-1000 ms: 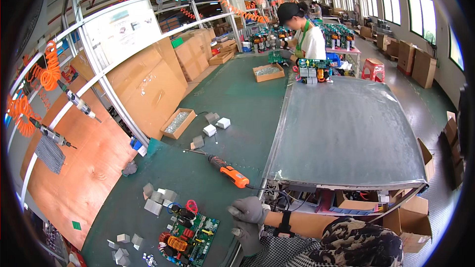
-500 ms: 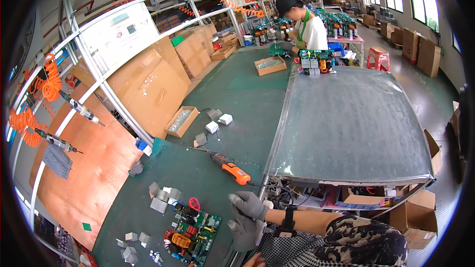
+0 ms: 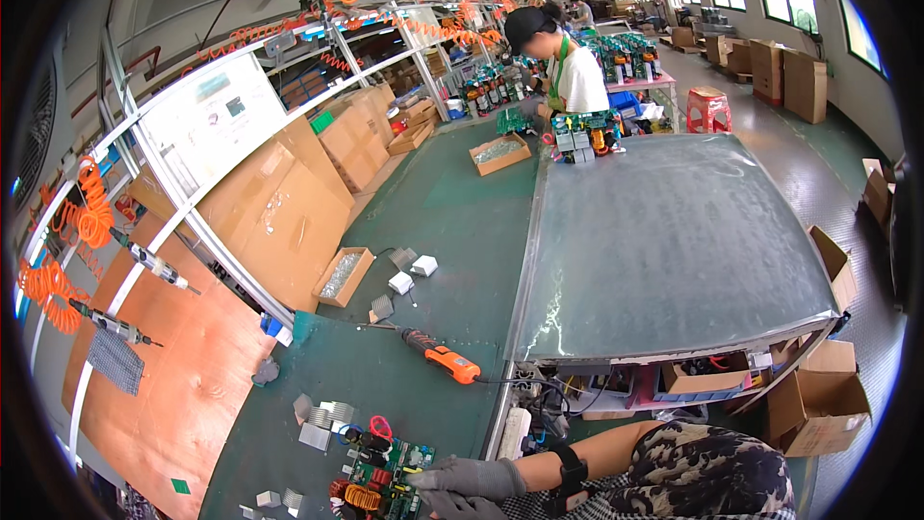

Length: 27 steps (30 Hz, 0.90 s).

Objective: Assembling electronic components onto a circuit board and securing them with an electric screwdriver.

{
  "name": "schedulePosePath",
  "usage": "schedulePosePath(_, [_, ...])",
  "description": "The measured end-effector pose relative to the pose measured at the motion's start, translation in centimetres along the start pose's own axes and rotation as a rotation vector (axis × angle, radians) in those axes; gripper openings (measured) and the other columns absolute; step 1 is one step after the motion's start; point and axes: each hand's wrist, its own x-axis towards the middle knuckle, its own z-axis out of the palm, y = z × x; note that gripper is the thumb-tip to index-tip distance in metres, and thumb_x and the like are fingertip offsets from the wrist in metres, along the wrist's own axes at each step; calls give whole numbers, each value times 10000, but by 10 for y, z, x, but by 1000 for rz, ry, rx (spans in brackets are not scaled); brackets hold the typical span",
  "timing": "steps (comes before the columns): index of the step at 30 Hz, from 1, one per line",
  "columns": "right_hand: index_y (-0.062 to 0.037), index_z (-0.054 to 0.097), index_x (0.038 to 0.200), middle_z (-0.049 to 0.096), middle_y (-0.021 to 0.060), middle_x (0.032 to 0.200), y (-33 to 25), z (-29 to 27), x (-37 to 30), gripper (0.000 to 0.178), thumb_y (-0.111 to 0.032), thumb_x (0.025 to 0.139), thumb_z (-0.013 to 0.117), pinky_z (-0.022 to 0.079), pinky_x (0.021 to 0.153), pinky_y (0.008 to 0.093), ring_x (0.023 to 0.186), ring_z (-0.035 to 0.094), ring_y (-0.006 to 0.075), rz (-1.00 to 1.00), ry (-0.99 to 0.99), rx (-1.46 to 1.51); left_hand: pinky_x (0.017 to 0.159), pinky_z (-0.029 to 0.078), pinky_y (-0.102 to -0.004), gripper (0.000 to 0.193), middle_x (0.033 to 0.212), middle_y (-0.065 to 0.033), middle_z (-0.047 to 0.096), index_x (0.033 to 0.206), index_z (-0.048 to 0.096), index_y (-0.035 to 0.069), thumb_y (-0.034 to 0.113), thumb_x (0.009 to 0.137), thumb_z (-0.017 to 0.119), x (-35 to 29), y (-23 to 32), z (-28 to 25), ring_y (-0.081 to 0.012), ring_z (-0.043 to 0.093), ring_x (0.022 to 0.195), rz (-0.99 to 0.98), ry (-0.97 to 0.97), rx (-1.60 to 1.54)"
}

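Note:
My right hand (image 3: 467, 478), in a grey glove with a black band on the wrist, reaches in from the right. Its fingers stretch left to the edge of a green circuit board (image 3: 422, 454). Just below it is my left hand (image 3: 464, 506), also grey-gloved; the lower picture edge cuts it off, and its finger closure is unclear. On the board stand a copper-coloured coil (image 3: 362, 498), a red wire loop (image 3: 381, 427) and dark parts. Silver heatsinks (image 3: 315, 435) lie beside it. An orange-and-black power screwdriver (image 3: 449, 360) rests farther up the bench.
Small white blocks (image 3: 400, 282) and a carton of small metal parts (image 3: 344, 276) sit farther along the green bench. A grey-topped table (image 3: 674, 241) stands right. Air screwdrivers (image 3: 159, 268) hang at left. A co-worker (image 3: 580, 77) stands at the far end by more boards.
My gloved hands, which were together by the bench edge right of the board, have moved left and down to the board's right edge. The whole view has tilted slightly.

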Motion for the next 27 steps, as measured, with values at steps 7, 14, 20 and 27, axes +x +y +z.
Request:
schedulePosePath(7, [-114,619,892,582,-46,748,21,4,26,395,-501,967,597,434,579,238,656,517,34,135,-219,64,839,529,-365,364,1161,-68,642,1321,562,38,245,1021,564,7,-3,0,-211,618,1050,-24,-26,-40])
schedulePosePath(14, [-68,637,854,602,-18,765,-3,-20,23,499,-551,964,573,459,629,268,684,514,66,-2,-15,-255,843,525,-370,384,1159,-69,645,1327,561,42,272,1020,564,18,1,6,-208,614,1058,-62,-112,-194])
schedulePosePath(20, [-18,634,1078,621,36,886,-6,-38,38,545,-543,990,520,481,780,283,811,550,114,-98,180,-313,848,522,-374,402,1158,-70,648,1333,560,46,296,1019,565,23,12,-2,-205,611,1064,-84,-138,-419])
schedulePosePath(27, [-18,597,1258,648,68,855,-28,-60,4,574,-512,966,578,510,502,273,625,639,103,56,348,-205,925,485,-391,401,1059,-82,656,1308,579,69,350,1024,543,35,36,-38,-211,622,1040,2,-116,-595])
